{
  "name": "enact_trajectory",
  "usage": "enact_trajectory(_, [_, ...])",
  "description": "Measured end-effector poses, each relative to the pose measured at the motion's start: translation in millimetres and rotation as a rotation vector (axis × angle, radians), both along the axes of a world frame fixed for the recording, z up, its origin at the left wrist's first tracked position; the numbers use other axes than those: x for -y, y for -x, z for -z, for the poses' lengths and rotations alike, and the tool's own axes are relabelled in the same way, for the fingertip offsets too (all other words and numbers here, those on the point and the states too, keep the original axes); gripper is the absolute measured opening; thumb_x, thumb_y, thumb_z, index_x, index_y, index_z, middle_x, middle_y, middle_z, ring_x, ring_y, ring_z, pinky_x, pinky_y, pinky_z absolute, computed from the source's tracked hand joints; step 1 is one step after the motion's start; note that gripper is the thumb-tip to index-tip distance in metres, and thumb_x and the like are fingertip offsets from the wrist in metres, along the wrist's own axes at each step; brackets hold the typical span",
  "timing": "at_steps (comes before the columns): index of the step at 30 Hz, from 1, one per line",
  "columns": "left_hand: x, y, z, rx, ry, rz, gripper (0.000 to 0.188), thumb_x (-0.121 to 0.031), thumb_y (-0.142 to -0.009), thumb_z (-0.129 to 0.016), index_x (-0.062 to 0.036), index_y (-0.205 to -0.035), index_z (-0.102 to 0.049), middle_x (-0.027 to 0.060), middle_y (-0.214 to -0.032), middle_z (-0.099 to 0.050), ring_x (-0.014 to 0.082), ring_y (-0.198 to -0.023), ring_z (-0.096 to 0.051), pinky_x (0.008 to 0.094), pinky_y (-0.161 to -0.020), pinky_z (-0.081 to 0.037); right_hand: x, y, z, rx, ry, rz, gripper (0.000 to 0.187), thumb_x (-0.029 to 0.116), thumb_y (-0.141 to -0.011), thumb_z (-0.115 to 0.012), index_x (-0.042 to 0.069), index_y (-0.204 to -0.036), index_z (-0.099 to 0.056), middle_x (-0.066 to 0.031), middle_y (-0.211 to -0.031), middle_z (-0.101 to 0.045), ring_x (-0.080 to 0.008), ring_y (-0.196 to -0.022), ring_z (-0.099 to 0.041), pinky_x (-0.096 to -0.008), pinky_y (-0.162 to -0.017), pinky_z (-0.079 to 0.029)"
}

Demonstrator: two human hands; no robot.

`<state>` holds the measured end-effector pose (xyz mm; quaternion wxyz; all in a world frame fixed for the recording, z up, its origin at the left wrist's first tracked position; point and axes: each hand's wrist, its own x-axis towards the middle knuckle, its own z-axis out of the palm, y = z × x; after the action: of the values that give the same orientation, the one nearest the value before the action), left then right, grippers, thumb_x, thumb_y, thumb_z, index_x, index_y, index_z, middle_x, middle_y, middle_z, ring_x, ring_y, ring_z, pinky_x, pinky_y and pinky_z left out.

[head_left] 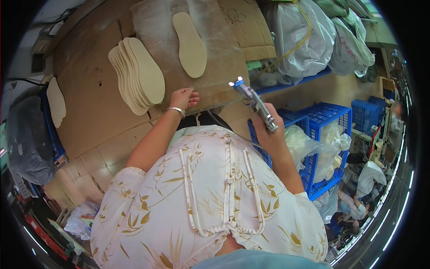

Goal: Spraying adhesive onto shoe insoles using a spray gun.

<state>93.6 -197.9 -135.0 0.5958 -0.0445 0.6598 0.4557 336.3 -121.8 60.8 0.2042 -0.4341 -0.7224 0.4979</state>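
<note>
A metal spray gun with a blue end (255, 104) is gripped in my right hand (269, 130), off the right of the table edge, its nozzle end toward the table. My left hand (184, 98) hovers at the near table edge, fingers curled in with nothing visible in them. Just beyond it a single cream insole (191, 47) lies flat on the stained board (224, 58). To its left, a fanned stack of several cream insoles (145, 74) rests on the brown cardboard (85, 98), close to the left hand but apart from it.
Another insole (56, 102) lies at the table's left edge, near a dark plastic bag (33, 134). Blue crates (329, 116) with bagged material stand to the right. White plastic bags (302, 36) and a yellow hose (307, 33) are at the far right. Other people are in the right background.
</note>
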Motion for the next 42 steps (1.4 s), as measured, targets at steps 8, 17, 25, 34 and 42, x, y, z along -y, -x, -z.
enact_trajectory(8, [5, 1, 5, 0.003, 0.016, 0.016, 0.024, -0.017, -0.090, -0.055, 0.0005, -0.107, -0.057, 0.0098, -0.092, -0.065, 0.0166, -0.073, -0.064, 0.0257, -0.060, -0.053, 19, -16, -1, 0.050, 0.069, -0.084, 0.014, 0.009, -0.086, -0.062, 0.003, -0.096, -0.054, -0.0003, -0.064, -0.050, -0.0062, -0.058, -0.043, -0.0226, -0.053, -0.039])
enact_trajectory(17, [16, -1, 8, -0.007, 0.028, 0.060, 0.024, -0.018, -0.089, -0.057, 0.0001, -0.105, -0.058, 0.0092, -0.091, -0.065, 0.0161, -0.072, -0.064, 0.0250, -0.058, -0.054, 29, -26, -3, 0.054, 0.085, -0.053, 0.017, 0.008, -0.084, -0.063, 0.003, -0.097, -0.054, -0.0009, -0.064, -0.049, -0.0067, -0.058, -0.044, -0.0226, -0.053, -0.039])
enact_trajectory(25, [27, -2, 4, 0.011, 0.045, 0.071, 0.024, -0.019, -0.090, -0.057, -0.0006, -0.106, -0.058, 0.0082, -0.091, -0.066, 0.0146, -0.072, -0.064, 0.0247, -0.059, -0.053, 31, -33, 0, 0.040, 0.032, 0.082, 0.017, 0.009, -0.083, -0.064, 0.003, -0.096, -0.054, -0.0027, -0.064, -0.050, -0.0095, -0.056, -0.044, -0.0243, -0.053, -0.039])
enact_trajectory(34, [31, -3, 7, 0.021, 0.053, 0.097, 0.025, -0.019, -0.090, -0.057, -0.0013, -0.107, -0.058, 0.0083, -0.092, -0.066, 0.0153, -0.073, -0.064, 0.0253, -0.060, -0.053, 41, -39, -3, 0.074, 0.023, 0.072, 0.014, 0.008, -0.084, -0.063, 0.003, -0.095, -0.055, -0.0022, -0.064, -0.051, -0.0076, -0.058, -0.045, -0.0231, -0.053, -0.039])
enact_trajectory(42, [39, -2, 8, 0.031, 0.073, 0.127, 0.026, -0.019, -0.090, -0.056, -0.0014, -0.109, -0.058, 0.0081, -0.094, -0.066, 0.0160, -0.075, -0.064, 0.0264, -0.062, -0.054, 50, -52, -3, 0.111, 0.064, 0.024, 0.016, 0.007, -0.083, -0.063, 0.004, -0.095, -0.054, -0.0033, -0.065, -0.050, -0.0099, -0.059, -0.045, -0.0251, -0.054, -0.039])
